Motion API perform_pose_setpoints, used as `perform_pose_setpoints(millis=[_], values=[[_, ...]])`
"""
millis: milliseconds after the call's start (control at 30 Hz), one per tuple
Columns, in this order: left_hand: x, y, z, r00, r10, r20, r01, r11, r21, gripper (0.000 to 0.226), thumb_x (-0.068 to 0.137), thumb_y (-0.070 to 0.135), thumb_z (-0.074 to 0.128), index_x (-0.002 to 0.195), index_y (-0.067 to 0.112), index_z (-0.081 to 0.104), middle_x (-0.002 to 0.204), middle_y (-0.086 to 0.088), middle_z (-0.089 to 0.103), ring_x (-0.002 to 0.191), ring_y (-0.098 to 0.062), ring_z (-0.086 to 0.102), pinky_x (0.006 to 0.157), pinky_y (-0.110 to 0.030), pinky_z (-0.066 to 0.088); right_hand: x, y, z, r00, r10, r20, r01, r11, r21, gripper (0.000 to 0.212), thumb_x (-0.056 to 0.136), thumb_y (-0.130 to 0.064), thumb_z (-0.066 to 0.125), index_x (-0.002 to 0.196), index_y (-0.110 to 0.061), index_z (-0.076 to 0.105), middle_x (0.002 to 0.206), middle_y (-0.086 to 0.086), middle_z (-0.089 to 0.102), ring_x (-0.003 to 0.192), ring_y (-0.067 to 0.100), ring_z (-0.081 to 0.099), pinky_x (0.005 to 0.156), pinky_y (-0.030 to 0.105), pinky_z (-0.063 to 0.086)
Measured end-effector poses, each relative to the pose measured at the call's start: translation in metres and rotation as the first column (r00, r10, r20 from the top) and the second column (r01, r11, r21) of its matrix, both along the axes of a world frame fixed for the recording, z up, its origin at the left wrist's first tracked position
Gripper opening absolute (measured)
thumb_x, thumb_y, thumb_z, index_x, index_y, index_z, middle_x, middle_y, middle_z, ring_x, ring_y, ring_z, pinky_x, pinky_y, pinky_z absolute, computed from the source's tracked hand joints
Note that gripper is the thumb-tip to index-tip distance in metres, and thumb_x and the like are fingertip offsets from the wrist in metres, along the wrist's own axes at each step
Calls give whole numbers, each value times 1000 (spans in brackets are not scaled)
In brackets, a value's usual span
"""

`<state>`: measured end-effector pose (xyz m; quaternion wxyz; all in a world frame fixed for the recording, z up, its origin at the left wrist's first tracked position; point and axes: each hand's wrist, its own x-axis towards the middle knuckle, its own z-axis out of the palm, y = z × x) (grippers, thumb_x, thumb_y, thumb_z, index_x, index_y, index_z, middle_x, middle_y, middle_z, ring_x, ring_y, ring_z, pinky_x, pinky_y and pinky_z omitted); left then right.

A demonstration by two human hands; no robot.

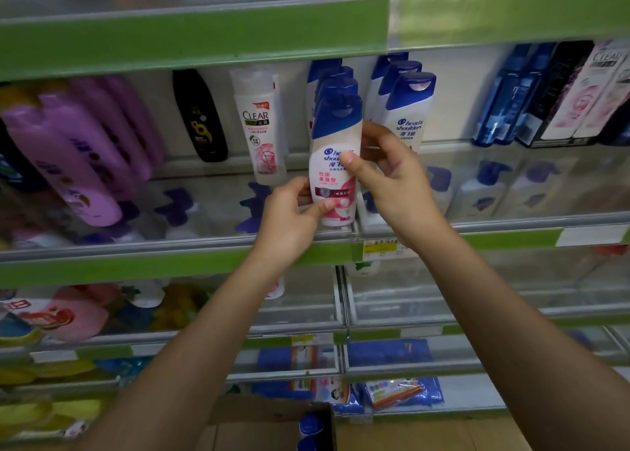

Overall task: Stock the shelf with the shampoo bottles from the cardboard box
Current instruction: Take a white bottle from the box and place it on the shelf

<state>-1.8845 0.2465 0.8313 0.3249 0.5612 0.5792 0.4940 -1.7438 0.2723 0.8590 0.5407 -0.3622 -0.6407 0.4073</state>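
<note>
The shelf (177, 259) in front of me runs the full width of the view, with a green strip along its front edge and a clear plastic guard above that. Purple bottles (78, 157) crowd its left end, and boxed bottles (559, 96) stand at the far right. Down at the bottom edge sits the cardboard box (272, 413), with blue caps (311, 430) of more bottles showing inside it. Behind the guard stand rows of white bottles with blue caps (407, 106), a pale Clear bottle (260, 126) to their left, and a black bottle (201, 116) beyond that. I hold the Head & Shoulders shampoo bottle (335, 164) upright at the front of the left row, its base at the guard's top edge. My right hand (392, 184) wraps its right side, thumb pressed across the label. My left hand (289, 219) pinches the bottle's lower left corner between thumb and curled fingers.
</note>
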Motion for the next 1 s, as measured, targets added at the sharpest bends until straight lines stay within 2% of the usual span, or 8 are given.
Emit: perform_pose_setpoints(millis=[333,400,533,600,667,733,867,1000], values=[[1,8,3,996,27,-84,-25,999,24,25,84,18,68,109,17,60,97,7,66,85,2,60,81,-18,49,-1,3,-2,992,-110,55,109,994,33,35,92,-20,64,126,-19,54,115,4,65,103,6,63,82,17,54],[-1,9,3,996,51,-76,-48,998,34,34,82,19,71,113,16,57,101,6,65,91,-4,62,88,-24,51,1,3,-6,986,-144,79,143,989,22,40,92,-24,65,129,-19,53,116,3,64,106,6,62,84,19,55],[-4,9,5,999,28,-44,-26,999,31,65,76,22,76,132,15,45,122,5,58,107,-7,57,82,-9,49,5,2,-16,982,-146,121,155,985,-70,61,87,-31,70,140,-16,43,134,0,56,122,8,53,94,15,48],[-6,10,5,998,-11,-66,13,1000,21,77,74,26,77,140,17,37,132,4,54,117,-9,53,96,-23,48,5,1,-21,986,-85,147,103,988,-119,70,86,-31,71,146,-14,37,142,1,50,129,11,47,103,21,43],[-5,10,5,993,-64,-96,65,998,10,72,78,24,74,140,23,37,135,6,53,125,-10,49,104,-34,43,4,2,-26,985,-20,171,43,991,-129,67,88,-28,69,146,-15,38,141,-2,52,128,8,49,106,23,43],[-3,10,3,993,-89,-82,90,996,9,63,82,19,70,138,24,41,133,7,55,125,-9,49,106,-36,42,4,4,-27,981,8,195,14,994,-111,58,90,-23,66,143,-17,43,133,-6,57,121,2,53,101,18,47],[-1,14,-1,998,-54,-38,55,998,29,54,84,15,68,133,24,47,127,5,60,121,-12,54,104,-44,44,4,9,-28,968,10,252,8,998,-67,55,93,-20,63,144,-14,45,135,-2,59,125,7,53,105,29,46],[0,17,-3,999,-33,-28,34,999,36,53,84,15,68,131,24,48,126,5,60,121,-13,54,103,-45,45,2,11,-27,954,-2,300,16,999,-46,53,94,-21,61,144,-16,44,136,-2,59,125,7,53,105,26,44]])
